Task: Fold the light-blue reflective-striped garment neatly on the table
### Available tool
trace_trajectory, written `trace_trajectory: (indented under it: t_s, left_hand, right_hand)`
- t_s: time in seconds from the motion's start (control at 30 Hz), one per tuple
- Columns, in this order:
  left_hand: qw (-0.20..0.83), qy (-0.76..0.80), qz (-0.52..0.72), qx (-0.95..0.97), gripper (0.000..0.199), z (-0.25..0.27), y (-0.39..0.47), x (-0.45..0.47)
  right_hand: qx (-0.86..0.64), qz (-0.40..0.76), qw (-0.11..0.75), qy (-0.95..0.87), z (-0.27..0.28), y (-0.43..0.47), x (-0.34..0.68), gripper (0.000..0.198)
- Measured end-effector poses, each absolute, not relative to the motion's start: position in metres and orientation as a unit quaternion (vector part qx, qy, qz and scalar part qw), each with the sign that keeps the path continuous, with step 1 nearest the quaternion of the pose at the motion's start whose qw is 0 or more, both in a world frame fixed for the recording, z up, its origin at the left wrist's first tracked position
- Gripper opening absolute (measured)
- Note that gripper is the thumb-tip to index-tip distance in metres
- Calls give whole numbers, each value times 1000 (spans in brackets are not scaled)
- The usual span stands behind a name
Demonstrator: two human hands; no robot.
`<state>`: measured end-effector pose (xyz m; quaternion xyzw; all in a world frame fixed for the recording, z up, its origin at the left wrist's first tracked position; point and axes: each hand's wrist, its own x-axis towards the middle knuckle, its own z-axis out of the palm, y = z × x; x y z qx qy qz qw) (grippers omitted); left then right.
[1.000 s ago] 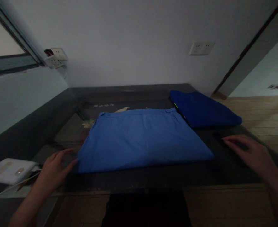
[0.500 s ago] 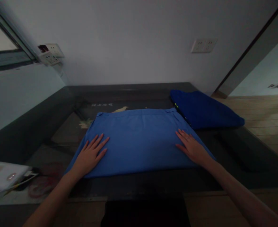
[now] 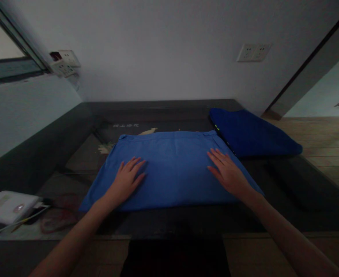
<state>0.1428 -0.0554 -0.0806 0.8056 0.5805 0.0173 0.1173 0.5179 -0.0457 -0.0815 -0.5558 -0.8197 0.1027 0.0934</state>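
A folded bright blue garment (image 3: 172, 161) lies flat in the middle of a dark table (image 3: 158, 111). My left hand (image 3: 127, 179) rests palm down on its left half, fingers spread. My right hand (image 3: 228, 173) lies flat on its right half, fingers also apart. Neither hand holds anything. A second, darker blue folded garment (image 3: 250, 132) sits at the back right of the table, just beyond my right hand.
A white flat device (image 3: 9, 206) with a cable lies at the table's near left. Wall sockets (image 3: 62, 63) sit at the left corner, and more sockets (image 3: 253, 52) on the back wall. Wooden floor (image 3: 325, 134) shows to the right.
Both hands came in from the table beside the garment onto its surface, then slid a little farther inward and up across the cloth.
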Motion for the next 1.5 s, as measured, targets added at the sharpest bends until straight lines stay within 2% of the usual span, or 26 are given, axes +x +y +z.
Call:
trace_trajectory:
  t_s: [0.07,0.17,0.3,0.57,0.9,1.2,1.33,1.5]
  left_hand:
    - [144,515,32,844,47,-76,-58,188]
    - [150,442,18,884,53,-79,-67,237]
    - [133,428,23,894,55,-93,-75,249]
    - [166,427,6,889,62,-87,-68,223]
    - [61,585,-12,809,52,-95,-68,102]
    - [80,587,-31,805,52,-97,-69,99]
    - [117,596,-2,795,49,-94,-71,100]
    - [202,641,133,729,46,-79,-57,83]
  right_hand:
    - [-516,129,94,-842,-75,-49,480,50]
    - [-458,173,69,-869,-81,-59,436,54]
    - [-457,166,63,-871,-101,-68,422,59]
    - [-456,151,64,-875,-103,-65,446,57]
    - [-566,118,42,-815,-108,-61,578,56]
    - [-585,124,42,-800,-126,-65,595,58]
    - [-579,107,43,-807,-132,-65,598,60]
    - [-580,80,57,-809,-130,-64,598,63]
